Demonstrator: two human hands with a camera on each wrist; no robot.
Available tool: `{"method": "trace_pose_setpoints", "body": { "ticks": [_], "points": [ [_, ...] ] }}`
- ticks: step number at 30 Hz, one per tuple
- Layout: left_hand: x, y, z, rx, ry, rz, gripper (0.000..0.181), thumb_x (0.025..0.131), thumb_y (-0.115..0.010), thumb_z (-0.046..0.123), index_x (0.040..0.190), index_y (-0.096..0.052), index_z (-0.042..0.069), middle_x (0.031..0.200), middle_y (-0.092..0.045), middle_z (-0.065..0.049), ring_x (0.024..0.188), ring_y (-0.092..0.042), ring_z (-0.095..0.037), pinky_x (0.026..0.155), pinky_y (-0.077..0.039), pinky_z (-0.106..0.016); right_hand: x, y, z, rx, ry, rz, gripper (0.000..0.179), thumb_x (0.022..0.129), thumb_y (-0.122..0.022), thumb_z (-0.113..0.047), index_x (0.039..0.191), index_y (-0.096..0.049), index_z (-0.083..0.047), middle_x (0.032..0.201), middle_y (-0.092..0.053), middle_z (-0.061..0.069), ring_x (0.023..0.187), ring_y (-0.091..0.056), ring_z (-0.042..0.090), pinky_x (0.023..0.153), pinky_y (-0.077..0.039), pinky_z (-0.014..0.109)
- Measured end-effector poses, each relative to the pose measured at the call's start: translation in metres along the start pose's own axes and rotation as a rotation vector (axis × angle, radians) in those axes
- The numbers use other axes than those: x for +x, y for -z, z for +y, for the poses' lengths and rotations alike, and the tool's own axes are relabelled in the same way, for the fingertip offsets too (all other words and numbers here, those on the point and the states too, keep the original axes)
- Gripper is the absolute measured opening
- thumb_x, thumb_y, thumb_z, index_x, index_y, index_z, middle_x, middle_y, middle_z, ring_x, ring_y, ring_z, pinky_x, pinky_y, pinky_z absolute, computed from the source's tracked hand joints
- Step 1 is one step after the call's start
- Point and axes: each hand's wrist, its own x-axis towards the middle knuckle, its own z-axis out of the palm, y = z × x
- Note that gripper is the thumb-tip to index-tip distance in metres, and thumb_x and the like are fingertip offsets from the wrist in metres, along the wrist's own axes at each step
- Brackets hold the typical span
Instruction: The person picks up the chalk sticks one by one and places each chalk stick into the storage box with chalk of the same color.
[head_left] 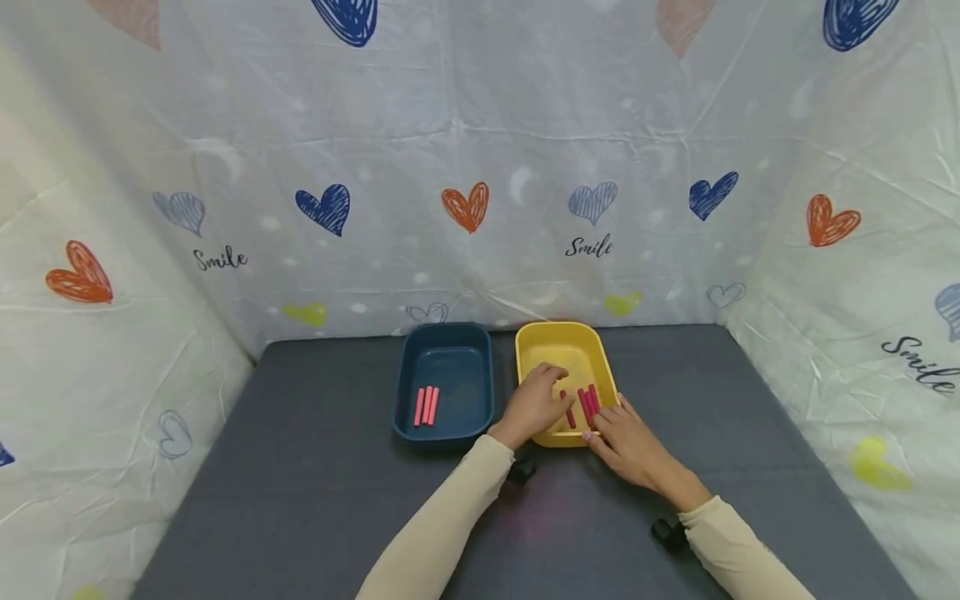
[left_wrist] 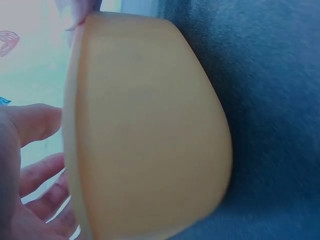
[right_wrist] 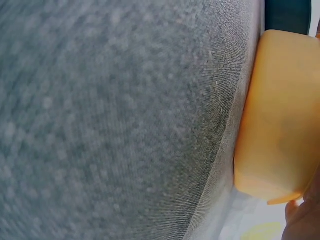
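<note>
A yellow tray [head_left: 558, 340] stands on the table with several dark pink sticks [head_left: 588, 400] in its front half. My left hand [head_left: 534, 404] is over its left front part, thumb close to the leftmost stick. In the left wrist view the left hand's fingers [left_wrist: 45, 200] are loosely bent and spread behind the tray's rim. My right hand [head_left: 628, 443] holds the tray's front right corner, its thumb at the front rim. From the right wrist, only part of that hand [right_wrist: 305, 215] shows beside the tray's side wall [right_wrist: 280, 115].
To the left of the yellow tray stands a dark blue tray [head_left: 453, 340] holding three lighter pink sticks [head_left: 427, 406]. Both trays sit near the back edge of the dark grey table [head_left: 315, 467]. Pale cloth with printed hearts [head_left: 465, 100] hangs behind and along both sides.
</note>
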Motion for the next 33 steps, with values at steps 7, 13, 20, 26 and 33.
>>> {"method": "trace_pose_setpoints", "body": {
  "ticks": [7, 13, 20, 26, 33],
  "points": [
    [-0.021, 0.012, -0.009, -0.04, -0.041, 0.041, 0.042, 0.094, -0.064, 0.033, 0.13, -0.06, 0.012, 0.13, -0.058, -0.004, 0.115, -0.061, -0.021, 0.1, -0.052, -0.038, 0.0, 0.001, -0.002, 0.008, -0.002, -0.002, 0.019, 0.1, -0.054, -0.032, 0.087, -0.057, -0.018, 0.087, -0.059, -0.003, 0.099, -0.06, 0.022, 0.114, -0.029, 0.061],
    [-0.038, 0.021, -0.01, -0.069, -0.08, 0.042, 0.042, 0.095, -0.063, 0.033, 0.131, -0.059, 0.012, 0.13, -0.058, -0.004, 0.116, -0.06, -0.023, 0.101, -0.051, -0.039, 0.0, 0.002, -0.003, 0.023, -0.011, -0.009, 0.019, 0.101, -0.053, -0.032, 0.09, -0.06, -0.018, 0.09, -0.061, -0.003, 0.101, -0.06, 0.022, 0.115, -0.027, 0.061],
    [-0.057, 0.032, -0.011, -0.101, -0.115, 0.074, 0.042, 0.096, -0.063, 0.035, 0.132, -0.058, 0.014, 0.133, -0.056, -0.001, 0.12, -0.059, -0.023, 0.103, -0.05, -0.04, -0.001, 0.0, -0.001, 0.052, -0.034, 0.003, 0.016, 0.1, -0.056, -0.031, 0.089, -0.059, -0.019, 0.09, -0.061, -0.003, 0.102, -0.06, 0.021, 0.116, -0.026, 0.061],
    [-0.073, 0.042, -0.018, -0.126, -0.123, 0.109, 0.038, 0.094, -0.066, 0.029, 0.13, -0.059, 0.017, 0.133, -0.056, 0.001, 0.123, -0.057, -0.019, 0.105, -0.048, -0.041, -0.001, 0.002, -0.003, 0.069, -0.037, 0.005, 0.018, 0.1, -0.054, -0.031, 0.088, -0.059, -0.018, 0.09, -0.061, -0.002, 0.101, -0.06, 0.022, 0.116, -0.026, 0.06],
    [-0.087, 0.048, -0.026, -0.126, -0.12, 0.137, 0.038, 0.094, -0.067, 0.026, 0.13, -0.059, 0.018, 0.132, -0.055, 0.002, 0.119, -0.058, -0.021, 0.104, -0.049, -0.042, -0.001, 0.002, -0.004, 0.065, -0.046, 0.013, 0.017, 0.099, -0.055, -0.03, 0.088, -0.061, -0.018, 0.089, -0.061, -0.003, 0.098, -0.06, 0.021, 0.118, -0.022, 0.059]
  ]
}}
